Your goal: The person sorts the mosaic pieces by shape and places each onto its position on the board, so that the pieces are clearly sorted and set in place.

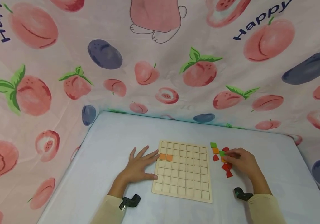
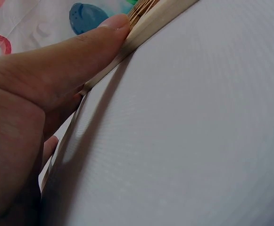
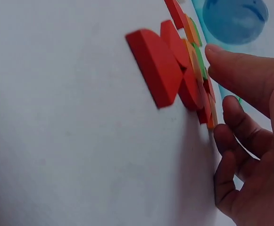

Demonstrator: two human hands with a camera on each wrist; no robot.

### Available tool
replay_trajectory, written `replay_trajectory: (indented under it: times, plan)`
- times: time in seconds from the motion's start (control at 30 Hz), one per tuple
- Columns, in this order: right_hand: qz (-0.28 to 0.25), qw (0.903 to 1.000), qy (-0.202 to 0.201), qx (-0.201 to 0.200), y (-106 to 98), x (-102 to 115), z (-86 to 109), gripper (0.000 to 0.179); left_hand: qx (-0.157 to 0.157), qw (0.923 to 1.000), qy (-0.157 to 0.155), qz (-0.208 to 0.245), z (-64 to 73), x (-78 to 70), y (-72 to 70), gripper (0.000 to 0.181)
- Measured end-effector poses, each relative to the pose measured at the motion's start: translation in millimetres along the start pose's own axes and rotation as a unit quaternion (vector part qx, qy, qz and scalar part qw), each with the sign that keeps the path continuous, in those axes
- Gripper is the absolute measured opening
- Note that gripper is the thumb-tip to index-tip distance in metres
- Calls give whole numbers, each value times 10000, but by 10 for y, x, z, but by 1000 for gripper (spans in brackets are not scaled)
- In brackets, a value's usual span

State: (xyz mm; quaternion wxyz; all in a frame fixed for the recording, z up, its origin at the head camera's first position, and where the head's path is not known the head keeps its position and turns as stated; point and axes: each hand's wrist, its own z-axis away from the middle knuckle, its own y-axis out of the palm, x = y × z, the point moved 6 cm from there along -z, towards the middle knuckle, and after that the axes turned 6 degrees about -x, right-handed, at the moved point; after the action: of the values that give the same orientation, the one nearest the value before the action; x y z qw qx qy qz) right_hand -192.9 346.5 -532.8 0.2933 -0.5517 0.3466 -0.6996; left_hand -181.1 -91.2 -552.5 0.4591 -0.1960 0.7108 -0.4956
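A pale wooden grid board lies on the white table, and two orange square tiles sit side by side at its left edge, in its upper part. My left hand spreads beside the board, its fingertips and thumb against the left edge; the left wrist view shows the thumb along the wooden rim. To the board's right, my right hand reaches over a cluster of small tiles. Its thumb and fingertips are right at a green square tile; whether they pinch it I cannot tell. The other fingers are curled.
Around the right hand lie several red rounded wedges, an orange square and another green square. A fruit-print cloth hangs behind the table. Dark wrist-worn devices are on both forearms.
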Motion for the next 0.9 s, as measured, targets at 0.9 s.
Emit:
replay_trajectory:
  times: [0.9]
  plan:
    - [164, 9992, 23, 366, 0, -102, -86, 43, -1, 10000, -11, -55, 4, 12, 13, 94]
